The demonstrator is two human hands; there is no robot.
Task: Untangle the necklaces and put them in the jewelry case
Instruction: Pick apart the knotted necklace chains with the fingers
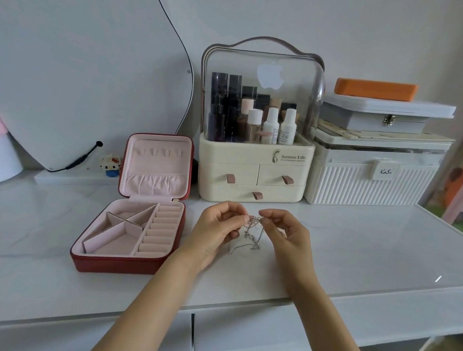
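Note:
A knot of thin silver necklaces (251, 233) hangs between my two hands just above the white tabletop, its lower loops trailing onto the surface. My left hand (218, 230) pinches the top of the tangle from the left with thumb and forefinger. From the right, my right hand (286, 234) pinches the same bunch. The red jewelry case (125, 264) lies open to the left of my hands, its lid standing upright. Its pink compartments and ring rolls hold nothing that I can see.
A cream cosmetics organiser (255, 177) with a clear dome and drawers stands right behind my hands. A white ribbed box (372, 182) with stacked boxes sits at the back right. A curved mirror (89, 69) leans at the back left. The table's front edge (243, 305) is near.

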